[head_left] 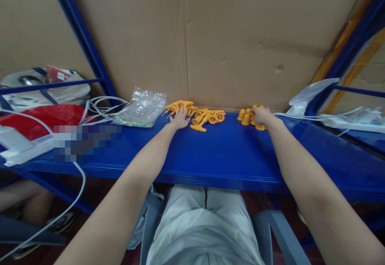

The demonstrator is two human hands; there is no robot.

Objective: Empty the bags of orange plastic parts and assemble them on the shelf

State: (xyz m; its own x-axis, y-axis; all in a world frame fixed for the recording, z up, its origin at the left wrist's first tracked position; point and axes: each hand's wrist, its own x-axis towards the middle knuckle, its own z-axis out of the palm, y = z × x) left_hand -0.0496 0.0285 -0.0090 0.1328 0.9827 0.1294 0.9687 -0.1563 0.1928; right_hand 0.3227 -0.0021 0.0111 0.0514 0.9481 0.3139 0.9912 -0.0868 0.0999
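My left hand (180, 119) lies with fingers spread on a pile of yellow corkscrew handles (180, 104), whose metal spirals poke out to the left. Just right of it are several yellow pieces with T-shaped handles and bell-shaped ends (213, 118); one T-handle (198, 128) points toward me. Farther right, my right hand (262, 115) is closed at a cluster of yellow bell-shaped pieces (246, 118), its fingers curled over one of them. The fingertips of that hand are partly hidden.
A clear plastic bag (144, 106) lies left of the corkscrews on the blue table (222, 152). White cables (105, 100), a red bag (45, 116) and a power strip (28, 150) are at left. Cardboard (228, 40) stands behind. A white power strip (355, 124) is at right.
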